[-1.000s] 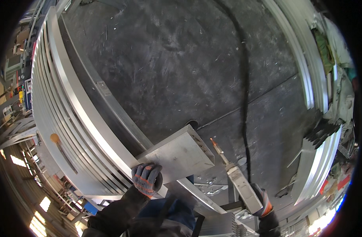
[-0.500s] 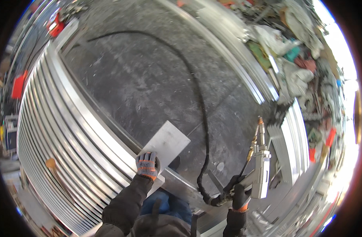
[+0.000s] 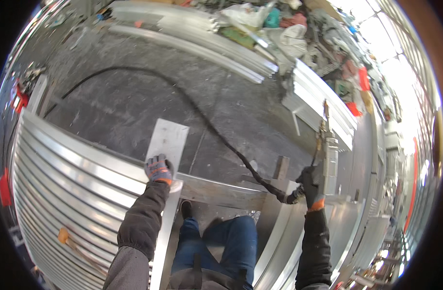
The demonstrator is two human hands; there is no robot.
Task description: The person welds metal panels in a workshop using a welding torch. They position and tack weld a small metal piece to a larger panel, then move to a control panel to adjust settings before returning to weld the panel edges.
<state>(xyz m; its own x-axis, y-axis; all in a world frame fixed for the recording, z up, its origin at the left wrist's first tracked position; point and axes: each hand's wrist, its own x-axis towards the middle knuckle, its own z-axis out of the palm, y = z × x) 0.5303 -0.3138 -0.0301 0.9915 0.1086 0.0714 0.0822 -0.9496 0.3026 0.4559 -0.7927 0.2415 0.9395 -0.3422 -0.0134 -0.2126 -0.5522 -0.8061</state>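
Observation:
My left hand (image 3: 158, 168), in a grey glove with orange bands, grips the near end of a flat rectangular metal plate (image 3: 169, 137). The plate juts out past the inner edge of a row of long silvery metal profiles (image 3: 76, 166). Over on the right, my right hand (image 3: 312, 186), in a dark glove with an orange cuff, is closed around the grip of a welding gun (image 3: 330, 157). Its thin copper-coloured nozzle points away from me. A thick black cable (image 3: 207, 123) runs from the gun across the floor to the far left.
A wooden-handled tool (image 3: 64, 237) lies on the profiles at left. A metal crossbar (image 3: 221, 191) spans in front of my legs. Bundled metal lengths (image 3: 202, 43) lie far off, with a heap of bags and scrap (image 3: 289, 36) behind. More pale profiles (image 3: 323, 99) are stacked beyond the gun.
The view has swung to the right, so the surroundings sit further left. My right arm reaches further forward with the welding gun. My left hand stays on the plate.

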